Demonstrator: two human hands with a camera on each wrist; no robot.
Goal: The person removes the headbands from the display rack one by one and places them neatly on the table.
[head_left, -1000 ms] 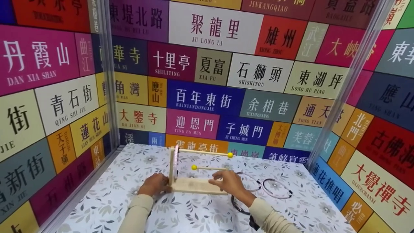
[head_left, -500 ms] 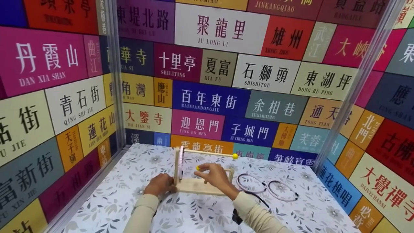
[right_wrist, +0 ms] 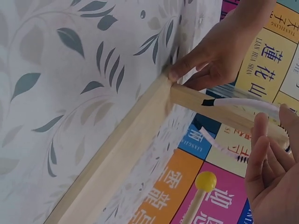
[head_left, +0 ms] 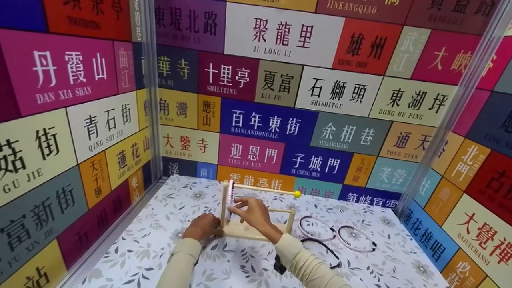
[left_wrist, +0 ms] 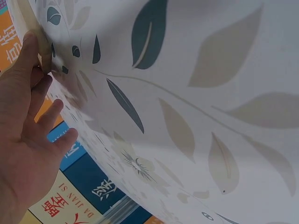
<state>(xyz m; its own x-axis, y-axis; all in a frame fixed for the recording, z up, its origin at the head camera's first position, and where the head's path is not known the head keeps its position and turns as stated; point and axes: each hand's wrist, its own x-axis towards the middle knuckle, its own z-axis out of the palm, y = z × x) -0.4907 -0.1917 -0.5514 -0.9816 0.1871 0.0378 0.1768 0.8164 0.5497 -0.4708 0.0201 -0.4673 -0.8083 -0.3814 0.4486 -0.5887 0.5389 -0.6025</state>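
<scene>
A wooden stand (head_left: 250, 232) sits on the patterned tabletop, with a tall upright at its left and a shorter one at its right. From the tall upright runs an upper rod ending in a yellow ball (head_left: 297, 194); a pink toothed headband (head_left: 231, 194) hangs on it against the upright. My left hand (head_left: 203, 227) grips the base's left corner between thumb and index finger, its other fingers loose. At the headband, my right hand (head_left: 254, 212) pinches the pink band (right_wrist: 243, 102) between thumb and fingers. The lower rod's yellow ball (right_wrist: 205, 181) shows in the right wrist view.
Right of the stand lie two pinkish headbands (head_left: 356, 249) and a black headband (head_left: 328, 249) on the floral cloth (head_left: 380, 272). Walls with colourful lettered panels (head_left: 264, 118) rise behind the table and on both sides.
My right hand has moved left and up, from the stand's right side past the lower rod's ball to the hanging headband. The left hand stays at the base corner. The head view has shifted slightly.
</scene>
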